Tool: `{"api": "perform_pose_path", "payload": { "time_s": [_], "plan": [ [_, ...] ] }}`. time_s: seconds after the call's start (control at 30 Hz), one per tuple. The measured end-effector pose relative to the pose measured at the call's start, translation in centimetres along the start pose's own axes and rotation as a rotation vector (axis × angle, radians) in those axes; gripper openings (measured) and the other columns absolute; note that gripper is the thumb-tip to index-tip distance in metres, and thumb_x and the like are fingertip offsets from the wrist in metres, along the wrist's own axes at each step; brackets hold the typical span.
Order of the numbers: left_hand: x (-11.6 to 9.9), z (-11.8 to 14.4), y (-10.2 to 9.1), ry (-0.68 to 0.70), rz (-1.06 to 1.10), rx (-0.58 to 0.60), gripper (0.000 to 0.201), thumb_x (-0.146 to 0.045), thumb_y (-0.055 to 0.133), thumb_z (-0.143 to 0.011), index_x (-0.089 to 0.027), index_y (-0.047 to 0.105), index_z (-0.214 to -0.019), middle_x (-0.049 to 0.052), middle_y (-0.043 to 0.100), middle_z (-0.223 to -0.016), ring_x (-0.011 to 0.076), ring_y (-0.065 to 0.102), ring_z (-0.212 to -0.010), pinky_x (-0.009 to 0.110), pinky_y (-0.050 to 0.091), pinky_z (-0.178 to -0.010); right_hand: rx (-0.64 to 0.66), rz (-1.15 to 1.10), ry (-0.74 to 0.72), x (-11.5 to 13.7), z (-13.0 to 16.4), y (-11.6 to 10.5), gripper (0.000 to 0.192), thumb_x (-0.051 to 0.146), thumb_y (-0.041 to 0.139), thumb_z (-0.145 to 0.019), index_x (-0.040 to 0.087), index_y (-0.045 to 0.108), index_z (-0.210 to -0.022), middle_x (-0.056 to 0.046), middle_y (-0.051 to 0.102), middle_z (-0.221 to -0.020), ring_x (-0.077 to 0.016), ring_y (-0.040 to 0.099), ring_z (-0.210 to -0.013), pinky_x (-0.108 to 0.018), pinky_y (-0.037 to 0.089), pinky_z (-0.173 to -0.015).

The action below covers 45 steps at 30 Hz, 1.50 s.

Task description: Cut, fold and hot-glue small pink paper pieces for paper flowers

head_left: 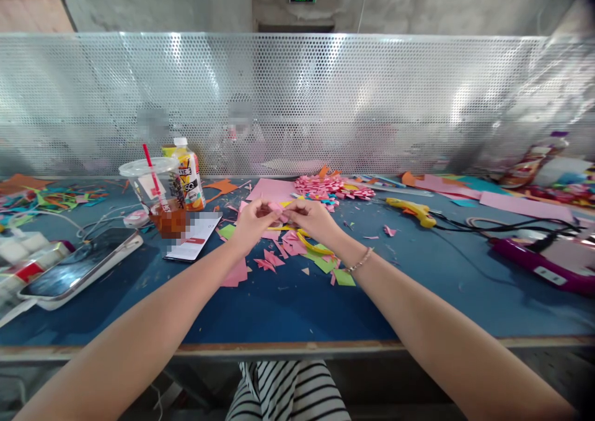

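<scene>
My left hand (253, 219) and my right hand (312, 215) meet above the blue table (288, 303), both pinching one small pink paper piece (277, 207) between their fingertips. Under the hands lie pink and green paper scraps (274, 257) and yellow-handled scissors (312, 244). Behind them sits a pile of folded pink paper pieces (331, 187) beside a flat pink sheet (272, 190). A bead bracelet is on my right wrist.
At left stand a plastic cup with a red straw (155, 191), a juice bottle (188, 170), a phone (81, 269) and a second phone (193, 238). A yellow glue gun (413, 210) with black cable and a purple device (548, 260) lie at right. A perforated metal screen (297, 98) backs the table.
</scene>
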<state>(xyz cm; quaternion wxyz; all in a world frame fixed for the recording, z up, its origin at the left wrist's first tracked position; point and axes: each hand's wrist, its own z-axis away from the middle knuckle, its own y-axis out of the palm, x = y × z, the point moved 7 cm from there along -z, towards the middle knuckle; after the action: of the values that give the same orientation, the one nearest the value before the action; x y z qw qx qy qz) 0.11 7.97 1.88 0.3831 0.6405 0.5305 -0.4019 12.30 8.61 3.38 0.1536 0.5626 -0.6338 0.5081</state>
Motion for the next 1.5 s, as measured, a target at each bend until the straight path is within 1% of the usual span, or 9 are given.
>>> {"api": "perform_pose_path", "payload": {
  "time_s": [0.17, 0.33, 0.5, 0.63, 0.8, 0.97, 1.13, 1.33, 1.5],
  "plan": [
    [-0.4, 0.3, 0.2, -0.019, 0.005, -0.002, 0.027, -0.034, 0.065, -0.065, -0.015, 0.054, -0.080, 0.000, 0.058, -0.070, 0.0113, 0.058, -0.063, 0.028, 0.050, -0.063, -0.072, 0.016, 0.025, -0.6, -0.2, -0.5, 0.023, 0.037, 0.062, -0.068, 0.016, 0.055, -0.064, 0.001, 0.053, -0.057, -0.0084, 0.047, -0.050, -0.022, 0.036, -0.047],
    [-0.1, 0.5, 0.2, -0.103, 0.005, -0.006, 0.016, -0.028, 0.058, -0.067, -0.015, 0.054, -0.076, 0.000, 0.057, -0.069, 0.0114, 0.057, -0.063, 0.027, 0.050, -0.061, -0.024, -0.028, 0.039, -0.3, 0.1, 0.2, 0.026, 0.037, 0.066, -0.063, 0.015, 0.053, -0.060, 0.003, 0.050, -0.054, -0.0064, 0.044, -0.047, -0.021, 0.035, -0.045],
    [0.1, 0.3, -0.1, -0.101, 0.021, -0.046, 0.019, -0.012, 0.048, -0.059, -0.015, 0.055, -0.076, -0.001, 0.057, -0.069, 0.0106, 0.055, -0.059, 0.028, 0.050, -0.060, 0.033, -0.212, 0.102, -0.3, 0.2, 0.9, 0.020, 0.033, 0.060, -0.069, 0.017, 0.049, -0.063, 0.004, 0.051, -0.056, -0.0073, 0.051, -0.048, -0.021, 0.042, -0.048],
    [0.0, 0.3, 0.0, -0.073, -0.005, -0.047, 0.023, -0.010, 0.053, -0.055, -0.014, 0.055, -0.078, 0.001, 0.058, -0.073, 0.0113, 0.055, -0.064, 0.027, 0.050, -0.059, 0.015, -0.148, 0.110, 0.1, 0.3, 0.2, 0.012, 0.024, 0.056, -0.071, 0.016, 0.050, -0.065, 0.004, 0.050, -0.055, -0.0068, 0.052, -0.047, -0.019, 0.043, -0.046],
    [-0.3, 0.3, 0.3, -0.016, 0.017, -0.029, 0.028, -0.011, 0.058, -0.056, -0.014, 0.054, -0.084, 0.001, 0.058, -0.084, 0.0080, 0.052, -0.063, 0.024, 0.048, -0.059, -0.052, -0.243, 0.161, -0.2, 0.1, -0.5, 0.004, 0.013, 0.051, -0.070, 0.016, 0.048, -0.069, 0.004, 0.050, -0.059, -0.0063, 0.055, -0.049, -0.019, 0.047, -0.049],
    [-0.3, 0.2, 0.0, -0.029, -0.021, -0.046, 0.028, -0.011, 0.057, -0.059, -0.015, 0.052, -0.086, -0.001, 0.059, -0.069, 0.0093, 0.054, -0.058, 0.022, 0.045, -0.054, -0.035, -0.238, 0.151, -0.8, -0.1, -0.2, 0.010, 0.012, 0.051, -0.069, 0.018, 0.044, -0.071, 0.006, 0.049, -0.059, -0.0069, 0.054, -0.047, -0.020, 0.048, -0.046],
    [-0.7, 0.1, -0.1, 0.031, -0.131, -0.036, 0.022, -0.015, 0.058, -0.062, -0.014, 0.056, -0.083, -0.002, 0.056, -0.063, 0.0085, 0.051, -0.056, 0.021, 0.042, -0.053, -0.004, -0.180, 0.105, -0.2, 0.0, 0.0, 0.009, 0.014, 0.053, -0.067, 0.018, 0.047, -0.071, 0.005, 0.046, -0.063, -0.0065, 0.053, -0.053, -0.020, 0.051, -0.048],
    [-0.2, 0.1, 0.4, 0.001, -0.009, 0.027, 0.019, -0.024, 0.060, -0.066, -0.015, 0.058, -0.083, -0.002, 0.056, -0.061, 0.0091, 0.052, -0.054, 0.024, 0.047, -0.056, -0.004, -0.275, 0.111, 0.2, 0.3, 0.0, 0.012, 0.011, 0.052, -0.065, 0.017, 0.051, -0.075, 0.005, 0.052, -0.063, -0.0068, 0.054, -0.052, -0.019, 0.049, -0.049],
    [0.5, 0.1, 0.4, -0.079, 0.154, 0.021, 0.019, -0.012, 0.061, -0.058, -0.015, 0.059, -0.077, -0.002, 0.058, -0.062, 0.0090, 0.055, -0.055, 0.024, 0.049, -0.058, -0.021, -0.438, 0.164, -0.6, 0.2, -0.1, 0.009, 0.014, 0.052, -0.066, 0.018, 0.052, -0.074, 0.006, 0.054, -0.058, -0.0067, 0.053, -0.047, -0.019, 0.046, -0.047]
  ]
}}
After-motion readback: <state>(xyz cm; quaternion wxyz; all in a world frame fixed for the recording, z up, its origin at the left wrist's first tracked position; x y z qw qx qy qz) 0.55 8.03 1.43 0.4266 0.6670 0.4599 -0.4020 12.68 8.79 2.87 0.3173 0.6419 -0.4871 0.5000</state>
